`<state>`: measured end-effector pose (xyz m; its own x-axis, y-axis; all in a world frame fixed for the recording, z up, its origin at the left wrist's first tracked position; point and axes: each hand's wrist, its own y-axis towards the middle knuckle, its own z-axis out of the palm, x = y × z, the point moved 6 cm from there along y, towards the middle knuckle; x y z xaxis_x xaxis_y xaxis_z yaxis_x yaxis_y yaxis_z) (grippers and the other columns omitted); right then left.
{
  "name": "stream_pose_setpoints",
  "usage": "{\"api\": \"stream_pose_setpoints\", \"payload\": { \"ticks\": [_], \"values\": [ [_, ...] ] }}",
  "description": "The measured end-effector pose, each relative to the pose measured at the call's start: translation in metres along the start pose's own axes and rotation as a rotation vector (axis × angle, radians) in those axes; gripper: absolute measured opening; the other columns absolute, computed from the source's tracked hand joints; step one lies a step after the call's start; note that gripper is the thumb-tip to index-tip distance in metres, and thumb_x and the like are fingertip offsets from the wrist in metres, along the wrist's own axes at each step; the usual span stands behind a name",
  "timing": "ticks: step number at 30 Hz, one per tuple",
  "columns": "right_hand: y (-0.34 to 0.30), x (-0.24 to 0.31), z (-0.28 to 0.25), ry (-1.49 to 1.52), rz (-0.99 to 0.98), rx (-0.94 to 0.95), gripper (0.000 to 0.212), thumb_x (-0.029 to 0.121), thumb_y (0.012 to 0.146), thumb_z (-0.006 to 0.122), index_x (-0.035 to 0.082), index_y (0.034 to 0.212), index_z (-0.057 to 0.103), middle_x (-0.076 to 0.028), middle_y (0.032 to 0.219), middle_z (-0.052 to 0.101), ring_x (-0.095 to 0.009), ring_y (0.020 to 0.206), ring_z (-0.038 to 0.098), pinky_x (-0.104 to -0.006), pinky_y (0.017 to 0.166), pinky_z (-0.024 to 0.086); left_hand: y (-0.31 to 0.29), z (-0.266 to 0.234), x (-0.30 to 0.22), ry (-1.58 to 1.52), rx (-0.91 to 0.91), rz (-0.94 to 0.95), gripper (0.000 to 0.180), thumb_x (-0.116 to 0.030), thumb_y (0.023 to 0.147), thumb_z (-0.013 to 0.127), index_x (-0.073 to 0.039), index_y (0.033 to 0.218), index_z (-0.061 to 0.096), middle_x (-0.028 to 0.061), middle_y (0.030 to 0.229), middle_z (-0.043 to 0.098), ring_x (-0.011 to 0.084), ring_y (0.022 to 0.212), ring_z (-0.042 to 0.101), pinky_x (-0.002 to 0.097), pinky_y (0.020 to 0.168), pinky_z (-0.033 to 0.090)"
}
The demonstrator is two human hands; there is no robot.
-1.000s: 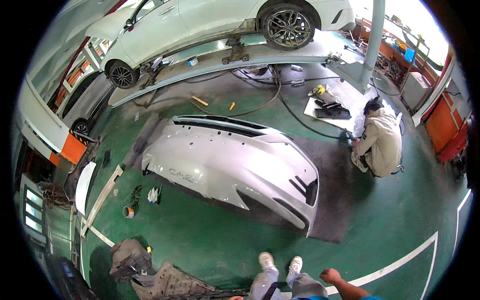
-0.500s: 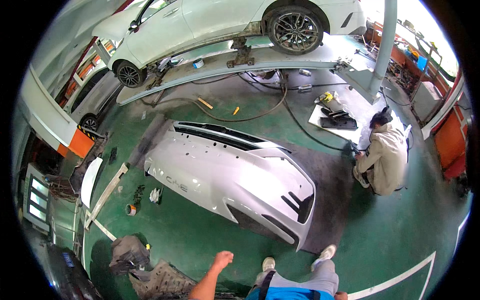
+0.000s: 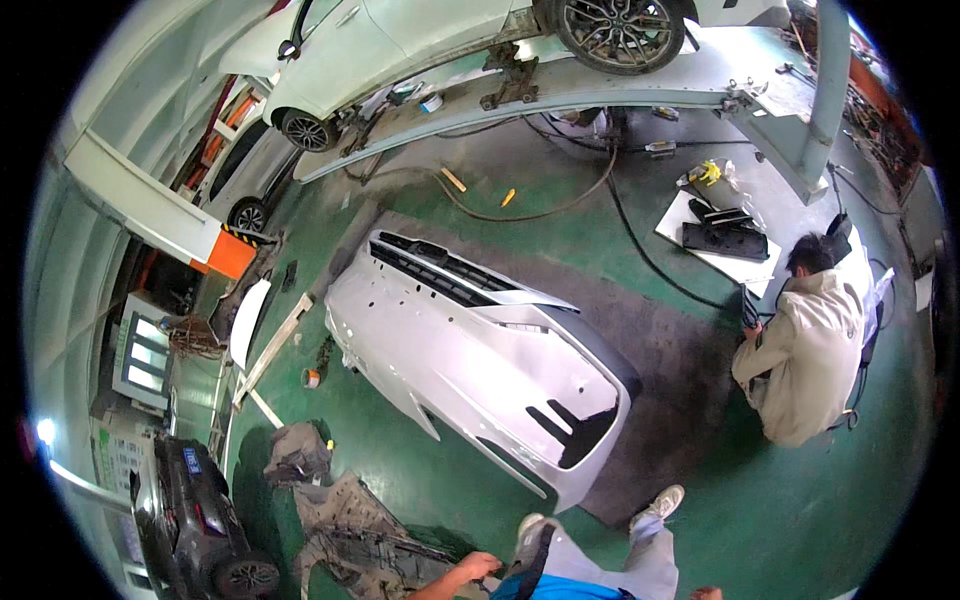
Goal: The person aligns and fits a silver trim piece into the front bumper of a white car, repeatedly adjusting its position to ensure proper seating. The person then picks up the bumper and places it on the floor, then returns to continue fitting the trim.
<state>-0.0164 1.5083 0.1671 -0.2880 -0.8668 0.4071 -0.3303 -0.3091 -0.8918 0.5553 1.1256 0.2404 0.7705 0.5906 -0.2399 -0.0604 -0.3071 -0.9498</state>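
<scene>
A white car bumper (image 3: 470, 360) lies in front of me on a dark mat, with black grille slats along its far edge and dark cut-outs at its near right end. My left hand (image 3: 478, 566) hangs low by my left leg, its fingers curled, and nothing shows in it. Only a small part of my right hand (image 3: 706, 593) comes in at the lower edge; its fingers are hidden. Neither hand touches the bumper. Nearest to my left hand is a dirty grey-brown panel (image 3: 360, 525) on the floor.
A person (image 3: 805, 345) in a beige jacket crouches at the right, holding a dark tool, beside black parts on a white board (image 3: 680, 215). Ahead, a white car stands on a lift (image 3: 600, 107). A hose (image 3: 640, 240) crosses the floor. A wooden strip (image 3: 275, 345) and a can (image 3: 311, 378) lie left.
My view has turned left and I have stepped along the bumper's near side. My left hand has dropped lower and closer to my leg. The crouching person stays in place.
</scene>
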Motion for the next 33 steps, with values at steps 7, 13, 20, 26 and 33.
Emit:
{"api": "stream_pose_setpoints", "payload": {
  "ticks": [7,13,20,26,33],
  "values": [
    [0.105,0.161,-0.158,-0.760,-0.314,-0.294,0.016,0.013,0.076,0.065,-0.001,0.083,0.070,-0.011,0.071,0.068,-0.025,0.058,0.065,-0.0366,0.054,0.052,-0.016,0.068,-0.096,-0.227,-0.043,0.043,0.029,-0.029,0.093,0.068,-0.002,0.101,0.072,0.0045,0.083,0.070,0.0146,0.071,0.065,0.0306,0.067,0.053],
    [0.124,0.343,-0.138,0.032,-0.268,-0.003,0.015,0.011,0.085,0.061,0.000,0.076,0.065,-0.012,0.071,0.066,-0.022,0.054,0.062,-0.0350,0.051,0.051,0.046,0.091,-0.130,-0.291,-0.141,0.038,0.030,-0.031,0.093,0.065,-0.002,0.095,0.073,0.0079,0.082,0.072,0.0189,0.072,0.070,0.0364,0.067,0.054],
    [0.184,0.365,-0.194,0.063,-0.154,0.219,0.020,0.015,0.090,0.062,0.001,0.104,0.066,-0.009,0.076,0.067,-0.022,0.063,0.063,-0.0366,0.053,0.051,0.083,0.056,-0.352,-0.460,-0.240,0.379,0.031,-0.030,0.092,0.067,0.001,0.096,0.070,0.0085,0.082,0.071,0.0169,0.073,0.068,0.0341,0.068,0.054],
    [0.308,0.419,-0.215,-0.851,-0.611,0.217,0.032,0.029,0.086,0.066,0.006,0.108,0.064,-0.011,0.088,0.071,-0.026,0.074,0.068,-0.0372,0.063,0.054,0.080,0.023,-0.439,-0.669,-0.236,0.459,0.033,-0.027,0.096,0.065,0.003,0.110,0.066,0.0069,0.091,0.069,0.0156,0.079,0.067,0.0319,0.074,0.055],
    [0.412,0.591,-0.171,-1.298,-0.811,0.325,0.025,0.029,0.082,0.060,0.005,0.081,0.069,-0.011,0.079,0.070,-0.030,0.076,0.069,-0.0411,0.063,0.053,0.125,0.050,-0.344,-0.638,-0.392,0.265,0.031,-0.030,0.092,0.063,-0.002,0.102,0.069,0.0101,0.092,0.069,0.0206,0.078,0.068,0.0342,0.068,0.054]
  ]
}}
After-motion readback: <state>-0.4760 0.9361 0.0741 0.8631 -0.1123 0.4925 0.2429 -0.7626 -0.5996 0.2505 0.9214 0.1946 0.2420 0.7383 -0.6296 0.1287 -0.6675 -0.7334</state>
